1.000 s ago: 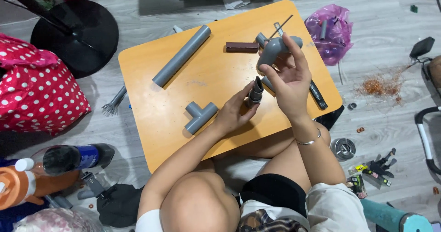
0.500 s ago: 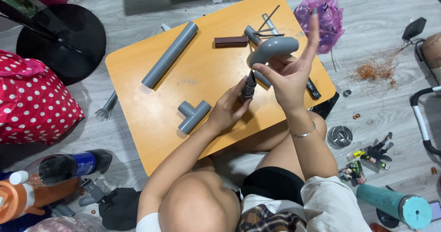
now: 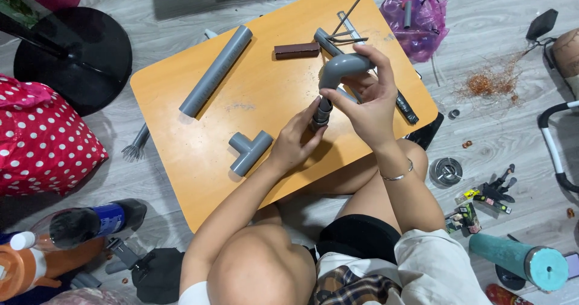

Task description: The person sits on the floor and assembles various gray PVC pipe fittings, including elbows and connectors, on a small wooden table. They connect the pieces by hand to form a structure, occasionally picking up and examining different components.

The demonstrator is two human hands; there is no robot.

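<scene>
Right hand grips grey elbow fitting above surface. Left hand closed on dark short piece at elbow's lower socket; seating depth hidden. Tee fitting and straight pipe lie unjoined.

A grey pipe elbow sits raised above the worktop's right side, its lower opening meeting a short dark fitting held upright beneath.

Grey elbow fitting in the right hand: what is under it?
Under the grey elbow fitting, the left hand holds a short dark pipe piece at its lower opening. The right hand hides any joint.
</scene>
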